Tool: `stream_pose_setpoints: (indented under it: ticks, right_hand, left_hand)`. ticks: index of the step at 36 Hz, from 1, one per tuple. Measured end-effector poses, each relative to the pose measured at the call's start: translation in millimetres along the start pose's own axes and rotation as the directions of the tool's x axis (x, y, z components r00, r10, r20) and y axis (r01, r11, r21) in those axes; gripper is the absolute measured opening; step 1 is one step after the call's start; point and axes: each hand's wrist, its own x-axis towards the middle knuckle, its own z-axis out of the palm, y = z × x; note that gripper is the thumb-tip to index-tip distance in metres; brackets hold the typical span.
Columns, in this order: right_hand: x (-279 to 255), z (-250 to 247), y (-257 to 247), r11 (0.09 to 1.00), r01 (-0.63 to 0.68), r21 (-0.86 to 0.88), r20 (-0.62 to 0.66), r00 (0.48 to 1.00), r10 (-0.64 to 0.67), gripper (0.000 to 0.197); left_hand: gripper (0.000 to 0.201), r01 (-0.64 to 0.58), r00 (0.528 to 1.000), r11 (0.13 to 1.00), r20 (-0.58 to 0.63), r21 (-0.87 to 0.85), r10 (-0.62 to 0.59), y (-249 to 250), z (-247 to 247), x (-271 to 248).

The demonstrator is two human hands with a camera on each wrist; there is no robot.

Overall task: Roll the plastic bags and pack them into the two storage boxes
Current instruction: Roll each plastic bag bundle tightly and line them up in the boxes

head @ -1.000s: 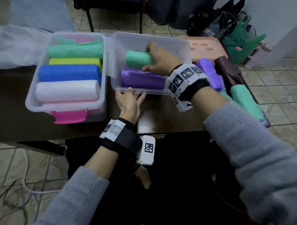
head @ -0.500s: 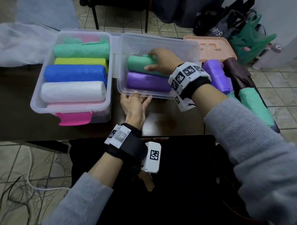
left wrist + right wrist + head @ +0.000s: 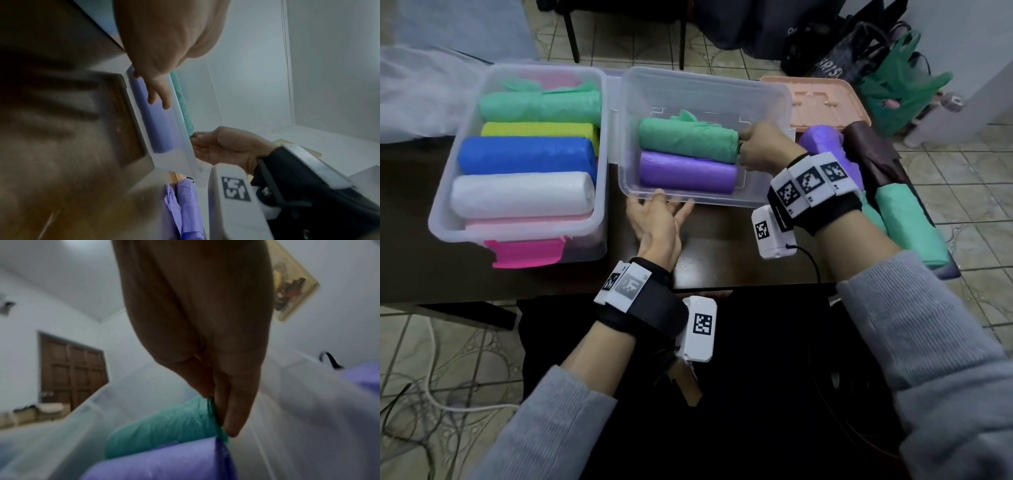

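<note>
The right storage box (image 3: 755, 202) holds a purple roll (image 3: 688, 173) at the front and a green roll (image 3: 688, 144) behind it. My right hand (image 3: 756, 150) is inside the box at the green roll's right end. Its fingers (image 3: 232, 410) pinch the end of the green roll (image 3: 160, 423), which lies beside the purple roll (image 3: 164, 462). My left hand (image 3: 657, 219) lies flat on the table, its straight fingers (image 3: 158, 97) pressing the box's front wall. The left storage box (image 3: 441, 226) is packed with several rolls: green, yellow, blue, white and pink.
Loose rolls lie on the table to the right: purple (image 3: 822, 140), dark brown (image 3: 873, 154) and green (image 3: 907, 222). A peach lid (image 3: 822, 102) lies behind them. White plastic sheeting (image 3: 414, 92) covers the far left. Bags (image 3: 900, 85) stand on the floor beyond.
My right hand has slid from on top of the green roll to its right end. The green roll now lies flat behind the purple one. My left hand has stayed at the box front.
</note>
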Motion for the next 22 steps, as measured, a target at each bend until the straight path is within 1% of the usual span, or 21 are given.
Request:
stream_pose_setpoints:
  ticks: [2,3,5,7,9,10,11,13,14,15,16,19,22]
  right_hand:
    - [-5.0,1.3,2.0,0.998,0.049,-0.041,-0.129,0.99,-0.054,0.032]
    - [-7.4,3.1,5.9,0.996,0.089,-0.018,-0.222,0.971,-0.091,0.033]
    - [-14.2,5.3,9.6,0.978,0.202,0.058,-0.402,0.901,-0.162,0.038]
    - [-22.8,9.4,15.2,0.958,0.286,0.021,-0.549,0.804,-0.228,0.035]
    - [-31.3,14.5,24.1,0.943,0.33,0.032,-0.661,0.715,-0.228,0.034]
    - [-36.1,15.3,27.6,0.945,0.324,0.052,-0.685,0.7,-0.202,0.038]
    - [-38.4,14.8,32.1,0.953,0.291,0.087,-0.668,0.727,-0.161,0.043]
    - [-42.9,13.1,41.2,0.975,0.158,0.156,-0.523,0.851,-0.054,0.048]
    - [-44.2,11.3,44.9,0.981,0.1,0.164,-0.449,0.893,-0.016,0.047]
    - [-44.4,10.5,48.3,0.983,0.063,0.172,-0.393,0.919,0.01,0.044]
    - [-44.2,10.2,50.4,0.981,0.042,0.192,-0.358,0.933,0.03,0.044]
    - [-43.0,11.3,51.1,0.963,0.012,0.268,-0.313,0.947,0.075,0.041]
    - [-37.5,10.6,52.4,0.962,0.017,0.272,-0.314,0.947,0.072,0.033]
  left_hand:
    - [0.045,-0.001,1.0,1.0,-0.004,-0.007,0.001,0.8,0.6,0.2]
    - [0.045,-0.001,1.0,1.0,-0.007,-0.01,0.001,1.2,1.0,0.1]
    - [0.043,0.0,1.0,1.0,-0.014,-0.005,0.0,1.9,2.4,0.4]
    - [0.041,0.003,1.0,1.0,-0.022,0.005,-0.003,2.6,3.8,1.0]
    - [0.042,0.012,1.0,1.0,-0.027,0.006,-0.012,3.9,5.5,1.7]
    - [0.042,0.013,1.0,1.0,-0.028,0.005,-0.013,4.6,6.8,1.8]
    - [0.042,0.01,0.999,1.0,-0.031,0.01,-0.01,5.0,7.9,2.1]
    - [0.042,-0.001,0.999,0.999,-0.045,0.036,0.002,5.6,10.5,2.5]
    - [0.042,-0.007,0.998,0.999,-0.055,0.052,0.01,6.2,12.2,2.4]
    - [0.042,-0.013,0.998,0.998,-0.066,0.058,0.017,6.5,14.5,1.8]
    - [0.043,-0.019,0.996,0.998,-0.081,0.057,0.024,7.4,17.2,1.0]
    - [0.045,-0.029,0.993,0.999,-0.116,0.028,0.033,8.7,25.9,-0.2]
    - [0.048,-0.017,0.993,0.999,-0.115,0.036,0.022,10.1,31.5,-0.8]
